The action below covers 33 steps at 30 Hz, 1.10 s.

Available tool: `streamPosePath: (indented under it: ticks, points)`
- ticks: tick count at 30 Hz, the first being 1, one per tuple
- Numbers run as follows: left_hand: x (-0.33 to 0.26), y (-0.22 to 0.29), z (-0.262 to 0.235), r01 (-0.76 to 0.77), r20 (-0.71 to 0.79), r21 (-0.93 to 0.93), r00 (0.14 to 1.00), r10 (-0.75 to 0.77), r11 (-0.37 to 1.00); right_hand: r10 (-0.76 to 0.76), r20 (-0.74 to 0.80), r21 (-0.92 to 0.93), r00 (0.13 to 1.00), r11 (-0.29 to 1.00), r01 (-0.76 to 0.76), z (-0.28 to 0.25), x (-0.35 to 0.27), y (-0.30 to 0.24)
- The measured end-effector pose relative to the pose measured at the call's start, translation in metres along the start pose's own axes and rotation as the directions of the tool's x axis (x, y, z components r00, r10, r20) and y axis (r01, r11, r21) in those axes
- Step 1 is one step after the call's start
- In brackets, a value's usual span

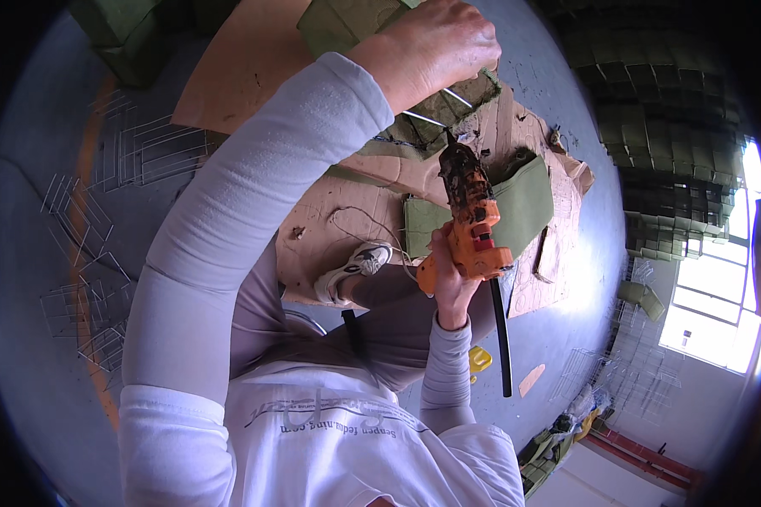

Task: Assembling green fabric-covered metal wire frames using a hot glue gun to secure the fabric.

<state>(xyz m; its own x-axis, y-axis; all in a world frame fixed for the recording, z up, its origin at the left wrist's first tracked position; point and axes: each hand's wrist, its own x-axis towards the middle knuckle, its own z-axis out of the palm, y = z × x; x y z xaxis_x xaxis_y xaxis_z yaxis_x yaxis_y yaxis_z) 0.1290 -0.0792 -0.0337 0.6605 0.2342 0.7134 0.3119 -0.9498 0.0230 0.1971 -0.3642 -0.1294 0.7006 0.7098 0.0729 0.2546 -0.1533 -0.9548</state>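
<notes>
Fingers of the left hand [440,46] are bent downward, their tips hidden, so a grip cannot be confirmed; those of the right hand [452,287] wrap an orange glue gun [480,243]. From the left, thin wire frames [148,148] lie in loose groups on the floor [34,253]. Next comes cardboard [300,262], worn and spotted. Above it, directly below the left hand, is a dark green piece [438,108] with two pale rods [421,118] showing at it. Its covering appears soft and the rods stiff; the edges or a rod would likely give the surest hold. Just beside, the gun's blackened nozzle [463,173] points up toward the piece; contact cannot be verified. The gun looks rigid, moderately weighty and probably hot at the nozzle, so it should be held by the handle only, as found. A black rod [500,338] projects from its rear. Further right, a folded green panel [524,198], seemingly light and bendable, rests on the cardboard; stacked green boxes [668,144] stand well apart beyond.
</notes>
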Motion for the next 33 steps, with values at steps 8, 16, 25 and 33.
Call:
streamPosePath:
  ticks: [8, 16, 25, 33]
  points:
    - [-0.0054, -0.0073, -0.0014, -0.073, -0.129, -0.062, 0.989, 0.065, 0.995, 0.073, 0.019, -0.007, 0.997, 0.997, -0.073, -0.0019, -0.0068, 0.0041]
    - [-0.0053, -0.0063, -0.0024, -0.061, -0.081, -0.050, 0.995, 0.057, 0.997, 0.088, 0.046, 0.057, 0.995, 0.994, -0.091, -0.0023, -0.0014, -0.0022]
    - [-0.0025, -0.0062, -0.0019, -0.051, 0.012, 0.012, 0.999, 0.051, 0.999, 0.100, 0.039, 0.139, 0.994, 0.985, -0.104, -0.0017, -0.0035, -0.0004]
    - [-0.0039, -0.0077, -0.0025, -0.051, -0.045, -0.054, 0.998, 0.049, 0.997, 0.146, 0.038, 0.083, 0.989, 0.985, -0.149, -0.0031, -0.0092, 0.0017]
